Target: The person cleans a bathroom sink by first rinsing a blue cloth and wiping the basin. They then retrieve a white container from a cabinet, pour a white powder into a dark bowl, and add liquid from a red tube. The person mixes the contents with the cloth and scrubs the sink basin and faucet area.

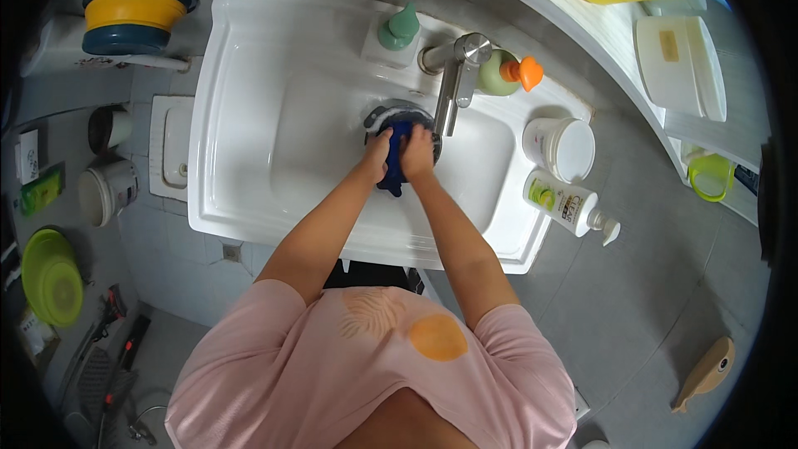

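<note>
Both hands (397,154) hide most of blue cloth (396,168).

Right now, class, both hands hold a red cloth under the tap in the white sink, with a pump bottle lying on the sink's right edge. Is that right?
Not quite. The cloth is dark blue, not red, as the head view shows. The rest stands: the left hand and right hand hold it under the tap in the white sink, and the pump bottle lies on its right edge.

White pump bottle (564,202) lies beside sink (249,116).
</note>
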A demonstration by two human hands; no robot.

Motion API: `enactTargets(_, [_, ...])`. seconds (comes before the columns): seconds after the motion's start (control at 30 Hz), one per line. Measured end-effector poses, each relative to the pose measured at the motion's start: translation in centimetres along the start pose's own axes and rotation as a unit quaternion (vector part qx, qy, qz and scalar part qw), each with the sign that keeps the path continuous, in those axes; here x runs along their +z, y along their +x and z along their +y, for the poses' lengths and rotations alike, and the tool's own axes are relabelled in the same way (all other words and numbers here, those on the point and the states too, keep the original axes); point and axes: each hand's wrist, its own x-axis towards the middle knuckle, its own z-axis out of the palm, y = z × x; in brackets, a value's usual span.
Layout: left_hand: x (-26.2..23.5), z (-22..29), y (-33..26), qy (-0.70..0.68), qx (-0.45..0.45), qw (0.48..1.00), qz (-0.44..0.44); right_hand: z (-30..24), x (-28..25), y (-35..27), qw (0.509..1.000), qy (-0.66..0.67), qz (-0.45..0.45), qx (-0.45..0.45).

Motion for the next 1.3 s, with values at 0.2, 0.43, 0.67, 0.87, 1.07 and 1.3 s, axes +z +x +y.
enactTargets(0.2, [0.9, 1.3, -2.5, -0.087, -0.059, 0.992, -0.067, -0.6, -1.7, 1.1, 0.988, 0.107, -0.108, -0.015])
enactTargets(0.43, [3.4, 5.7, -8.5, -0.012, -0.107, 0.986, -0.127, -9.6, -9.6, -5.4, 0.977, 0.101, -0.056, -0.177])
enactTargets(0.67, [-1.0, 2.3, -5.4, -0.063, 0.092, 0.940, -0.324, -8.7, -7.1, -2.4, 0.997, 0.070, 0.010, -0.014])
enactTargets(0.87, [0.0, 5.2, -13.6, 0.004, -0.136, 0.985, -0.106, -2.0, -7.9, 0.4, 0.964, 0.234, -0.107, 0.071])
enactTargets(1.07, [0.6, 4.9, -13.0, -0.202, -0.126, 0.943, -0.232, -3.3, -14.2, -3.1, 0.786, 0.501, -0.338, 0.132])
enactTargets(1.3, [2.6, 6.2, -13.4, -0.173, -0.015, 0.960, -0.221, -0.7, -12.1, -5.4, 0.689, 0.635, -0.252, 0.241])
